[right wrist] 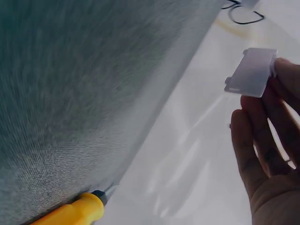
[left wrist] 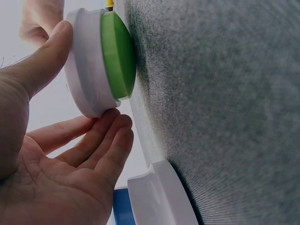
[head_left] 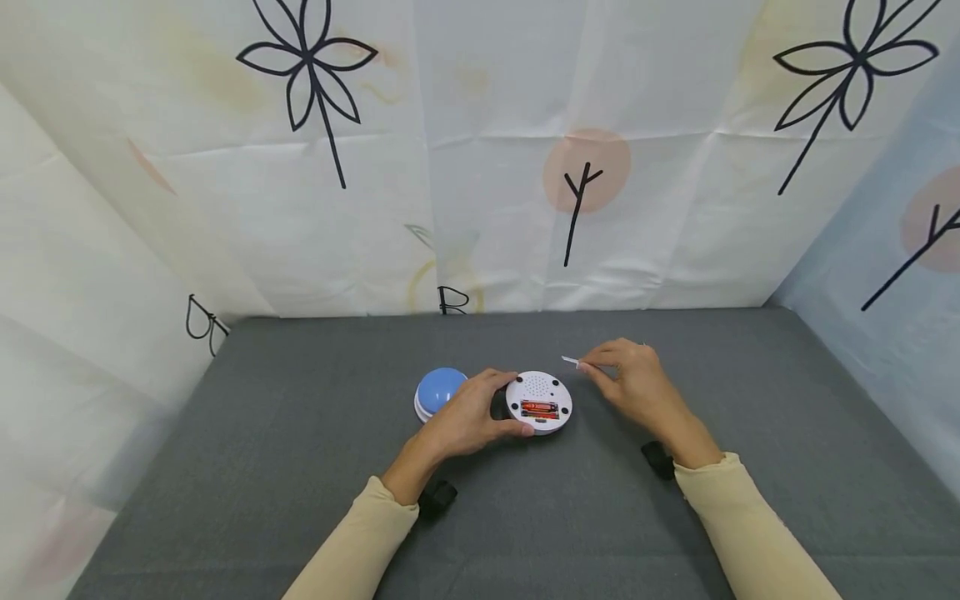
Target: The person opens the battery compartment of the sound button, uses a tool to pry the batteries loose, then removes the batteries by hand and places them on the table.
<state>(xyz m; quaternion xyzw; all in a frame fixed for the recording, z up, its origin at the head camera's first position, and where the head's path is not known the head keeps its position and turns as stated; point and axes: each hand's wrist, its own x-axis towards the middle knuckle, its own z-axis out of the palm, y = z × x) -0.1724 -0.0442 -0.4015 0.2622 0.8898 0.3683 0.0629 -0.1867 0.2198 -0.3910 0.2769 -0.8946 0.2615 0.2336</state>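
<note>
The left hand (head_left: 467,418) covers the near edge of a blue-domed button (head_left: 440,388), and the left wrist view cuts that button off at the bottom. A yellow-handled screwdriver (right wrist: 78,211) is cropped at the corner of the right wrist view, its shaft blurred; from the head it cannot be made out. The green dome (left wrist: 117,56) under the white round button (head_left: 537,387) shows only in the left wrist view, and whether it rests on the cloth or hangs just above is hard to tell.

The left thumb and forefinger are spread across the casing and grip its rim from opposite sides, thumb on the near side, forefinger on the far one, the remaining fingers bent together below. The button lies between those two tips, underside up, with two red batteries (head_left: 540,409) in the uncovered compartment just beyond them. The right hand (head_left: 633,385) pinches a small white cover (head_left: 570,361) by one end between thumb and fingers; the cover juts out past the tips towards the white button, apart from it, while the lower fingers are only loosely bent.

Nothing stands between the cover and the open compartment. The blue-domed button sits just beside the left knuckles, on the side away from the right fingers. Grey cloth (head_left: 300,467) spreads beneath both hands, and a patterned white curtain (head_left: 495,233) hangs beyond the fingertips
</note>
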